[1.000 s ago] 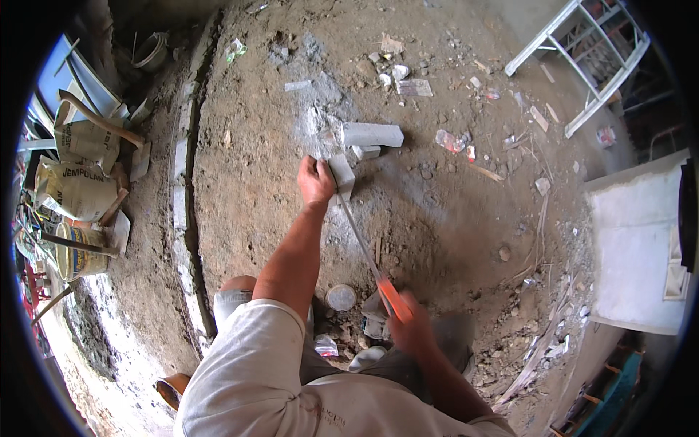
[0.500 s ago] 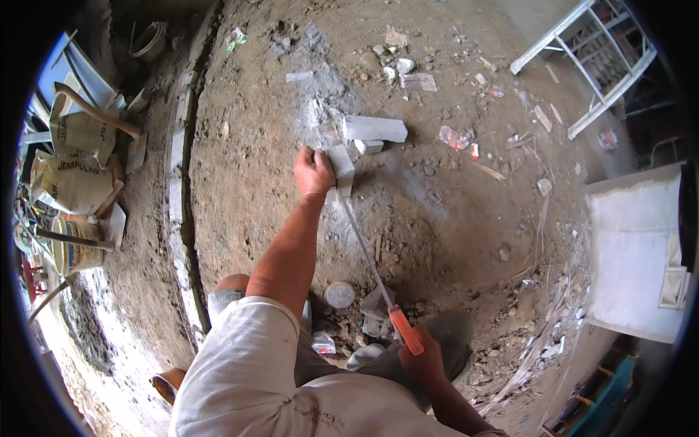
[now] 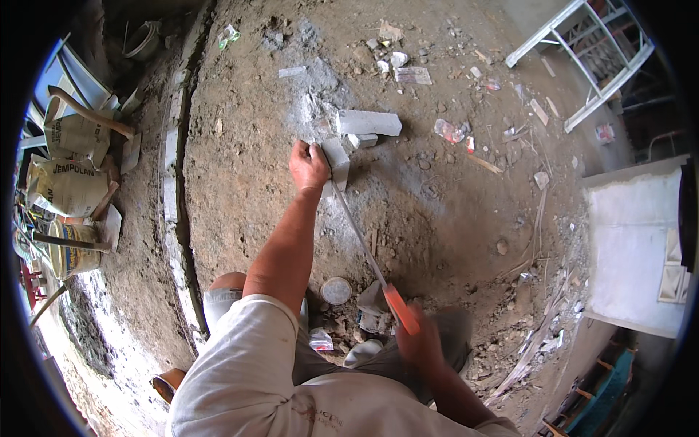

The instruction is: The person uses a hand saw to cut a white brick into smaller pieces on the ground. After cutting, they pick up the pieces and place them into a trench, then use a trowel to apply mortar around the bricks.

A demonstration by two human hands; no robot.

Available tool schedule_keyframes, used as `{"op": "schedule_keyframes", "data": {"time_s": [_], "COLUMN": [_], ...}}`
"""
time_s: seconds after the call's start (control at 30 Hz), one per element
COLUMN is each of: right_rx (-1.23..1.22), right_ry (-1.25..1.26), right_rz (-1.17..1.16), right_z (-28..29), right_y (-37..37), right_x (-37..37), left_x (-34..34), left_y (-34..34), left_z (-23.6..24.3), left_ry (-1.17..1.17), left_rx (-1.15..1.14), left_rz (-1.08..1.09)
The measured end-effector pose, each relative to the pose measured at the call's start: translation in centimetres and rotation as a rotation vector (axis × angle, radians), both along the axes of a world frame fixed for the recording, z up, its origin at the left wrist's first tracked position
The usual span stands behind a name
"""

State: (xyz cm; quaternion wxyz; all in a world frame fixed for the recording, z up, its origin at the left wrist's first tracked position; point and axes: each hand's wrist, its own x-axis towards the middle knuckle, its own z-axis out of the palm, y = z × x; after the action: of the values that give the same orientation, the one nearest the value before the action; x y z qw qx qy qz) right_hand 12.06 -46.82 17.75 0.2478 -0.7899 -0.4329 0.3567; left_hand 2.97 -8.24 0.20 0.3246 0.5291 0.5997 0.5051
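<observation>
My left hand (image 3: 309, 169) is closed on the left side of a light grey lightweight block (image 3: 336, 159), which rests on the ground. In my right hand (image 3: 424, 345) is the orange handle of a handsaw (image 3: 364, 249). Its long blade, seen nearly edge-on, runs forward to the near end of the block, close to my left wrist. Just beyond the held piece, a longer grey block (image 3: 370, 122) lies across a small broken piece (image 3: 362, 140). Pale powder (image 3: 314, 106) covers the soil around them.
Crushed plastic litter (image 3: 449, 131) and stones (image 3: 399, 60) dot the dirt floor. A metal ladder (image 3: 598, 95) stands far right, above a pale panel (image 3: 632, 244). Leftward run a low block row (image 3: 172, 175), sacks (image 3: 69, 186) and a bucket (image 3: 73, 250). A round lid (image 3: 336, 290) lies near my legs.
My right hand has pushed the saw a little forward, its handle now farther from my body. My left hand stays on the block. The whole view has shifted slightly.
</observation>
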Motion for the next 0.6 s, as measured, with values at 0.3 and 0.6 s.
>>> {"op": "schedule_keyframes", "data": {"time_s": [0.3, 0.6], "right_rx": [-0.054, -0.068], "right_ry": [-0.017, 0.048], "right_rz": [0.029, -0.017], "right_z": [-0.8, -4.5], "right_y": [-0.5, 5.8], "right_x": [-0.5, -1.3], "left_x": [-0.6, -1.1], "left_y": [0.4, 0.6], "left_z": [2.0, -0.1], "left_ry": [0.088, 0.069], "left_rx": [-0.057, -0.071], "left_rz": [0.013, 0.024]}}
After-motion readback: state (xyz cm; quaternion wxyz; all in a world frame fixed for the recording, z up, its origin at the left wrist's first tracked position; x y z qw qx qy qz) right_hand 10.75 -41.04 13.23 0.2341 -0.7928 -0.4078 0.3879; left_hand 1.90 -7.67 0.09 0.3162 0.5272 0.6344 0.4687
